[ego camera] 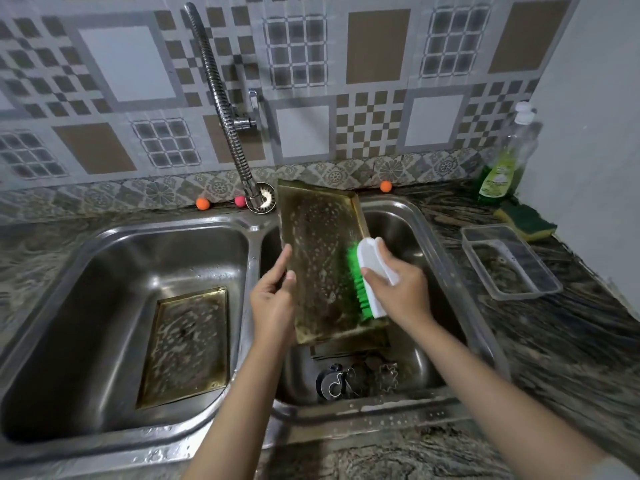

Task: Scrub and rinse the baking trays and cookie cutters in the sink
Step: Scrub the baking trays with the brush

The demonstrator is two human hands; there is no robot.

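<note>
Near edge, low centre of frame: both forearms reach in over the double sink (pixel 252 216).

Cookie cutters (pixel 356 379) lie in a loose cluster on the floor of the right basin, just below centre. No hand on them; whether they carry suds I cannot tell. Judged not yet scrubbed.

Centre of frame: left hand (pixel 273 299) grips the left long edge of the raised baking tray (pixel 318 258), thumb on the front face, index finger lying straight up along the edge. The tray stands tilted over the right basin, its lower end down inside and its upper end leaning toward the wall. Its face is dark and speckled with foam.

Right hand (pixel 394 289) is wrapped round the white back of the scrub brush (pixel 367 278); the green bristles press on the tray's right-hand side. Judged: scrubbing of this tray in hand, not finished.

Left of centre: second baking tray (pixel 187 344) lies flat in the left basin, streaked with suds. Judged soaped, not yet rinsed.

Farther back, upper centre: flexible tap (pixel 221 102), spout down near the basin divider. No water stream visible.

Right of frame: clear plastic container (pixel 509 261), sponge (pixel 526 221), dish soap bottle (pixel 502 168) on the counter.

Remaining, by estimate: finish this tray, the cutters, all rinsing.
</note>
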